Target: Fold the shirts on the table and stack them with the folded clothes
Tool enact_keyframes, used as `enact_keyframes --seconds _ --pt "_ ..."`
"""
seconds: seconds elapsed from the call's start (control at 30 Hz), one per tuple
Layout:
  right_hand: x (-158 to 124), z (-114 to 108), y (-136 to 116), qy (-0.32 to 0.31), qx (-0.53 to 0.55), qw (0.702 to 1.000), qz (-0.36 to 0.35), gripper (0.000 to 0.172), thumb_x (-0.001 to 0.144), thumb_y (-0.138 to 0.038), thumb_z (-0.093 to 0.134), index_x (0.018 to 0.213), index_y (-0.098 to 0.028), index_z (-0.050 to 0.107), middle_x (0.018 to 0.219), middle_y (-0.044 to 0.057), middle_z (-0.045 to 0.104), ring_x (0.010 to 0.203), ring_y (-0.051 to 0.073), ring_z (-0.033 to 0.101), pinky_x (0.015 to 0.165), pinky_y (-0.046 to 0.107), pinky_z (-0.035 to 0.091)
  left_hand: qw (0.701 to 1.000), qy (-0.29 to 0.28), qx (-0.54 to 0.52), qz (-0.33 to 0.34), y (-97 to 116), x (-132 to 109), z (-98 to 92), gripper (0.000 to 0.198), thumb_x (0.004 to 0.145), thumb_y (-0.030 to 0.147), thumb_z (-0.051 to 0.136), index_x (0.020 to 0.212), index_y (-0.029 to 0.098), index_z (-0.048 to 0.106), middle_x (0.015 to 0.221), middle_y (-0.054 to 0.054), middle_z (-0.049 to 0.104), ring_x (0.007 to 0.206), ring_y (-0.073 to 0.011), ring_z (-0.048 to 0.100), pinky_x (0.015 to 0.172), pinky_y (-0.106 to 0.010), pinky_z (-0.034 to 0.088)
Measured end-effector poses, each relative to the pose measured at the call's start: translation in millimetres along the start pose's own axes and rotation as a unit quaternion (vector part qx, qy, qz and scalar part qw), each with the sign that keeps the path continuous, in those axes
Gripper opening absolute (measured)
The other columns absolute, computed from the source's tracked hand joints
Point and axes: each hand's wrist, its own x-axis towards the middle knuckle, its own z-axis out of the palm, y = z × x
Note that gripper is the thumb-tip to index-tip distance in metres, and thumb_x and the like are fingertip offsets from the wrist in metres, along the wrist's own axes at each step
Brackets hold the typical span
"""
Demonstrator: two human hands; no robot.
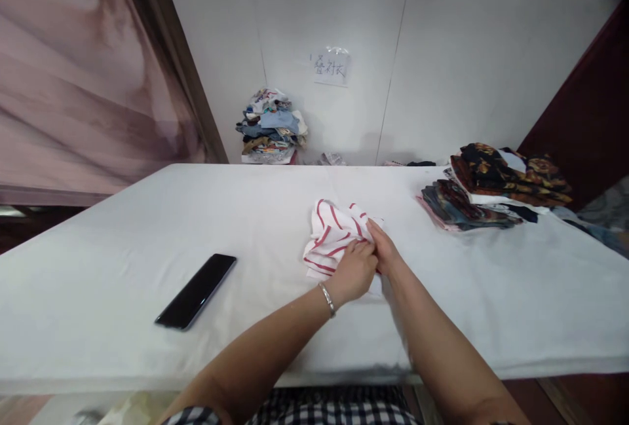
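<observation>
A white shirt with red stripes (331,241) lies bunched and partly folded near the middle of the table, its exact shape hard to read. My left hand (354,271), with a silver bracelet at the wrist, presses on its near right part with curled fingers. Against the shirt's right edge, my right hand (386,248) grips the cloth, thumb up along the side. The two hands touch or nearly touch, and some fingertips are hidden by the fabric and by each other.
A black phone (196,292) rests on the white-covered table (275,340) to the left. Folded clothes (466,205) and dark patterned garments (511,173) are stacked at the right. Behind the table stands a tall clothes pile (272,124); a paper sign (331,68) hangs on the wall.
</observation>
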Motion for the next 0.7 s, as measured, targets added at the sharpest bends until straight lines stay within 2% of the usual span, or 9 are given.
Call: enact_keyframes --seconds 0.1,0.17,0.3,0.4,0.43,0.5,0.57,0.63,0.7 --pt "0 -2 -1 0.02 -0.031 0.999 0.008 0.041 0.063 -0.027 0.075 0.102 -0.019 0.065 0.086 0.0 0.073 0.076 0.017 0.066 0.067 0.025 0.051 0.997 -0.012 0.024 0.075 0 -6 0.9 0.019 0.085 0.016 0.049 0.076 0.027 0.062 0.093 -0.005 0.068 0.101 -0.0212 0.06 0.103 -0.038 0.041" --pt "-1 -1 -1 0.029 -0.009 1.0 -0.001 0.039 0.062 -0.025 0.075 0.099 -0.019 0.065 0.08 -0.001 0.072 0.069 0.016 0.064 0.062 0.025 0.049 0.995 0.024 0.035 0.087 -7 -10 -8.4 0.016 0.088 0.02 0.047 0.089 0.025 0.063 0.103 -0.006 0.068 0.106 -0.0212 0.059 0.1 -0.038 0.044" --pt "-4 5 -4 0.017 0.057 0.998 -0.004 0.039 0.063 -0.026 0.076 0.1 -0.021 0.064 0.083 0.0 0.073 0.072 0.019 0.066 0.064 0.03 0.053 0.978 0.169 0.117 0.026 -29 -21 -33.9 0.03 0.087 0.026 0.053 0.117 0.02 0.056 0.136 -0.013 0.053 0.129 -0.0257 0.044 0.108 -0.044 0.036" --pt "-4 5 -8 0.025 0.091 0.995 -0.022 0.039 0.065 -0.025 0.075 0.102 -0.022 0.064 0.092 0.002 0.074 0.082 0.021 0.069 0.074 0.033 0.055 0.961 0.212 0.164 -0.068 -45 -30 -46.5 0.05 0.082 0.028 0.062 0.13 0.021 0.049 0.145 -0.014 0.044 0.137 -0.0304 0.035 0.11 -0.049 0.031" --pt "-3 4 -9 0.03 0.102 0.994 -0.027 0.039 0.066 -0.025 0.075 0.103 -0.023 0.064 0.094 0.001 0.074 0.085 0.021 0.069 0.077 0.034 0.055 0.958 0.218 0.152 -0.11 -50 -32 -48.5 0.056 0.081 0.029 0.063 0.133 0.021 0.046 0.147 -0.014 0.042 0.137 -0.0317 0.034 0.11 -0.049 0.03" --pt "-2 2 -10 0.03 0.119 0.992 -0.029 0.041 0.066 -0.026 0.075 0.105 -0.024 0.063 0.1 0.001 0.073 0.092 0.022 0.069 0.082 0.035 0.055 0.955 0.212 0.059 -0.199 -58 -33 -49.5 0.062 0.079 0.032 0.064 0.136 0.02 0.043 0.142 -0.015 0.048 0.131 -0.0323 0.043 0.106 -0.048 0.037" --pt "-1 -1 -10 0.015 0.115 0.993 -0.015 0.044 0.066 -0.027 0.075 0.108 -0.024 0.063 0.103 0.002 0.073 0.097 0.023 0.068 0.084 0.036 0.055 0.946 0.184 -0.084 -0.252 -61 -29 -47.8 0.05 0.082 0.034 0.06 0.129 0.019 0.051 0.127 -0.012 0.061 0.115 -0.0293 0.057 0.096 -0.042 0.046" --pt "0 -3 -8 -0.007 0.095 0.995 0.004 0.045 0.067 -0.029 0.076 0.11 -0.023 0.062 0.108 0.004 0.072 0.1 0.025 0.067 0.085 0.037 0.055 0.936 0.162 -0.18 -0.257 -58 -21 -44.7 0.032 0.085 0.03 0.051 0.114 0.02 0.061 0.111 -0.007 0.069 0.103 -0.025 0.063 0.088 -0.036 0.05" --pt "-1 -2 -5 -0.017 0.083 0.996 0.011 0.047 0.07 -0.034 0.075 0.114 -0.024 0.061 0.115 0.003 0.07 0.105 0.024 0.066 0.087 0.036 0.054 0.935 0.168 -0.208 -0.233 -48 -11 -41.3 0.028 0.085 0.021 0.046 0.107 0.021 0.065 0.111 -0.004 0.07 0.105 -0.0216 0.062 0.091 -0.033 0.049"
